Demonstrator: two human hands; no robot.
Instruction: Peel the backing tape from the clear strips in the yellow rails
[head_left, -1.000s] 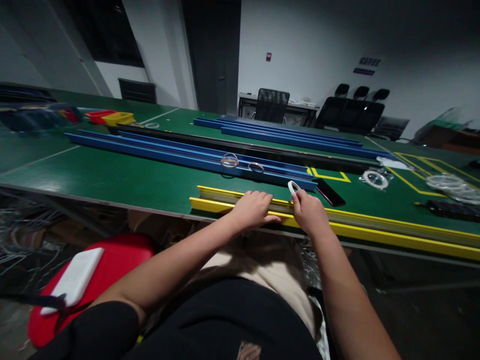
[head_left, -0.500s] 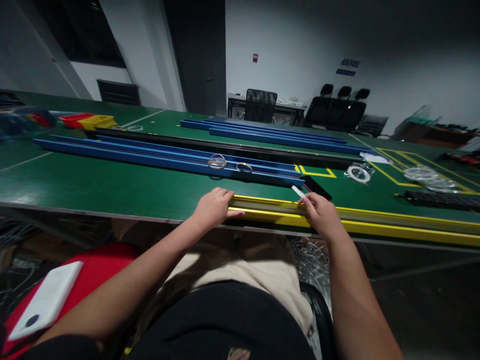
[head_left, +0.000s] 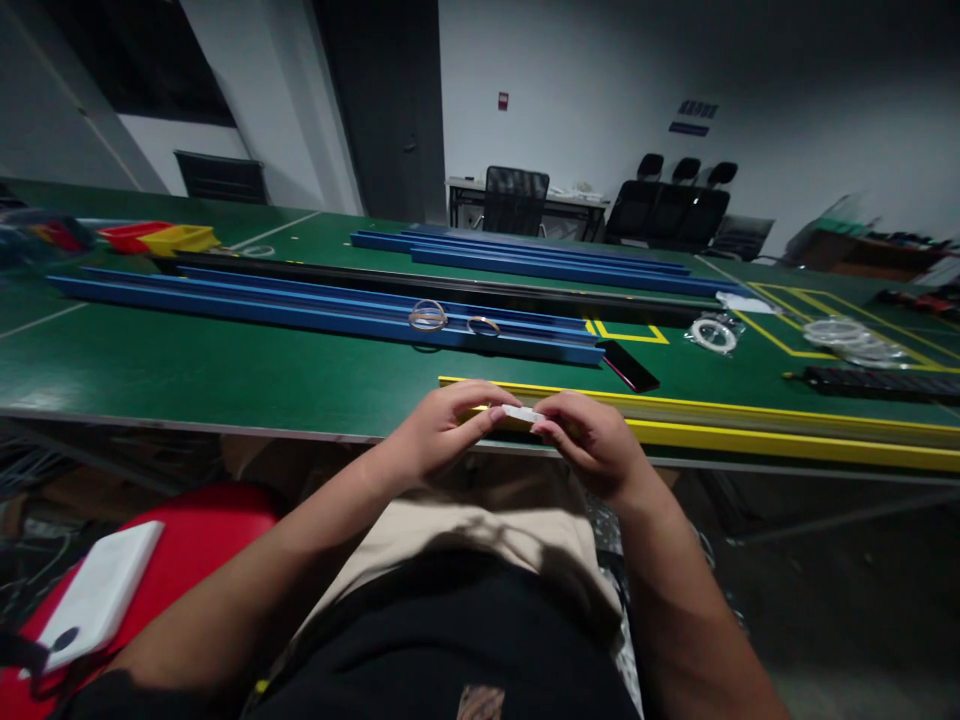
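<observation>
My left hand (head_left: 439,432) and my right hand (head_left: 592,440) meet at the near edge of the green table (head_left: 187,365). Both pinch a small white ring (head_left: 523,413) of tape between their fingertips, seen edge-on. Right behind the hands lies a long yellow rail (head_left: 750,425) that runs off to the right along the table edge. Beyond it lie blue rails (head_left: 300,310) with two thin metal rings (head_left: 427,316) resting on them.
A dark phone (head_left: 630,366) lies just past the yellow rail. White tape rolls (head_left: 712,333) and clear coils (head_left: 851,338) sit at the right. Red and yellow bins (head_left: 157,237) stand far left. A red stool with a white box (head_left: 97,595) is at my lower left. Office chairs (head_left: 675,205) line the back.
My right hand drew the white ring back from over the yellow rail toward me. My left hand left the rail and came across to pinch the ring too.
</observation>
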